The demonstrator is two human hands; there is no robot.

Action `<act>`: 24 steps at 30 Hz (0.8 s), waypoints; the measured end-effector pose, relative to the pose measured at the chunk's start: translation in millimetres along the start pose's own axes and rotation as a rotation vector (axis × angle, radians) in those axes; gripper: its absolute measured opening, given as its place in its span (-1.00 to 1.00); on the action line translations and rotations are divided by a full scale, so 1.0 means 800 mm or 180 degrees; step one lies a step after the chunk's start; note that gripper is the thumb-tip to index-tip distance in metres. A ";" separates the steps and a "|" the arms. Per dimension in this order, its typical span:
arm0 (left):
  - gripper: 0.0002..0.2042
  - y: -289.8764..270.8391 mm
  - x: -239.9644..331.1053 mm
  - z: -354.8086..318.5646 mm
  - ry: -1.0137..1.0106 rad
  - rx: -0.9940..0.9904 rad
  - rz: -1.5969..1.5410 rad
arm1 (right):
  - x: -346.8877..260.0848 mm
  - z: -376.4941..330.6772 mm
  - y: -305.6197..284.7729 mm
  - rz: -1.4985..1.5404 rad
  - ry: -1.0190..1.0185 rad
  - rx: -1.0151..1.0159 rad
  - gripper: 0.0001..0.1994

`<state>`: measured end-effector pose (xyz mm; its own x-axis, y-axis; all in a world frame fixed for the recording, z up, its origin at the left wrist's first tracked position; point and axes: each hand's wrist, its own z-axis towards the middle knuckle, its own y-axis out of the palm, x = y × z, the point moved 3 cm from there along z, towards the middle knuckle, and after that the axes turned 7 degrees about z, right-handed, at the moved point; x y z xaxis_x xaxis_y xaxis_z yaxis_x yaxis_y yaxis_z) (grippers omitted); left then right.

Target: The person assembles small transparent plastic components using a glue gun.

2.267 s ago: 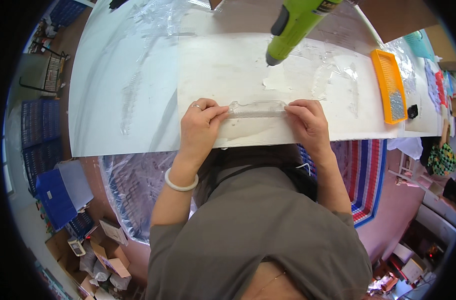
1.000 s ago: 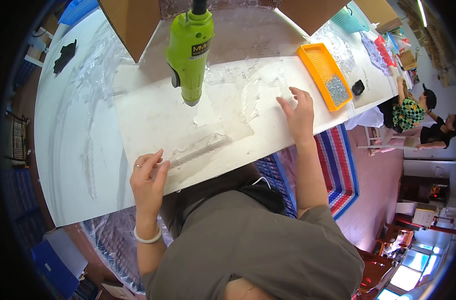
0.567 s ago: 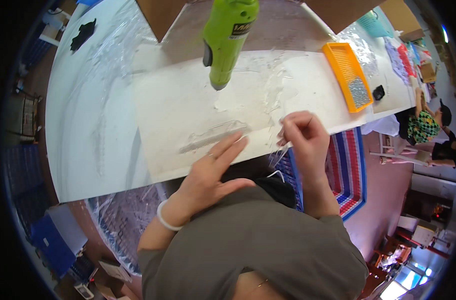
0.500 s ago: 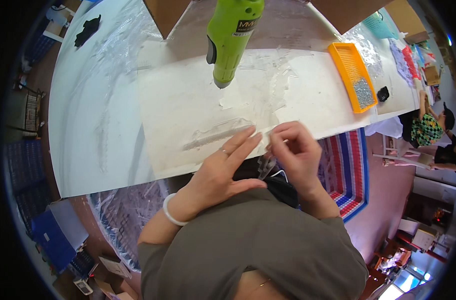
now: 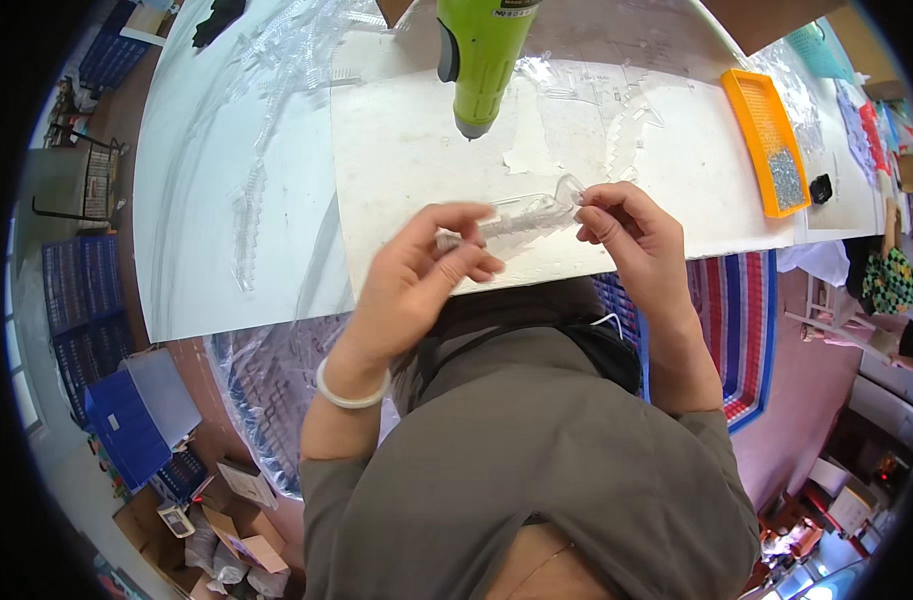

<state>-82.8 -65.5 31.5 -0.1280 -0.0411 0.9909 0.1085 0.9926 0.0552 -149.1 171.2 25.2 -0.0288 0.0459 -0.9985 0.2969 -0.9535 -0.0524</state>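
Note:
My right hand (image 5: 638,225) pinches a clear plastic piece (image 5: 570,190) between thumb and fingertips, and a rounded loop of it stands up beside the fingers. Near the table's front edge, my left hand (image 5: 421,265) has its fingers curled in, with a bit of clear plastic showing between fingers and thumb. A clear toothed plastic strip (image 5: 524,217) shows between the hands; I cannot tell whether it is the held piece or one lying on the table behind. Beyond my hands, a green power tool (image 5: 484,70) with a trigger points tip-down over the table (image 5: 396,130).
An orange tray (image 5: 751,110) with small metal parts stands at the right, beside a small black object (image 5: 821,188). Clear plastic strips (image 5: 251,215) lie on the left. A black cloth-like thing (image 5: 219,20) is at the far left. Cardboard (image 5: 766,25) edges the far side.
My hands have moved apart and up over the table edge. The clear piece has been raised from below the edge. The view has shifted, so the tool and tray appear higher and further right.

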 end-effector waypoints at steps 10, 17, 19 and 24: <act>-0.79 -0.038 -0.017 0.021 -0.0259 0.0710 0.0475 | 0.015 0.020 0.000 0.0271 0.0393 -0.0265 -0.82; -0.80 -0.050 -0.030 0.029 -0.0281 0.0895 0.1316 | 0.031 0.045 0.006 -0.0552 0.0615 -0.0237 -0.82; -0.80 -0.052 -0.029 0.031 -0.0349 0.0899 0.1382 | 0.033 0.048 0.006 -0.0699 0.0652 -0.0284 -0.82; -0.82 -0.048 -0.032 0.037 -0.0307 0.0567 0.1705 | 0.048 0.051 -0.001 -0.1072 0.0815 -0.0256 -0.80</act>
<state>-112.9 -99.4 0.0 -0.1910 0.4755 0.8587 0.0162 0.8763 -0.4816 -189.4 161.3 -12.4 0.0980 0.4328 -0.8961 0.3853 -0.8467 -0.3668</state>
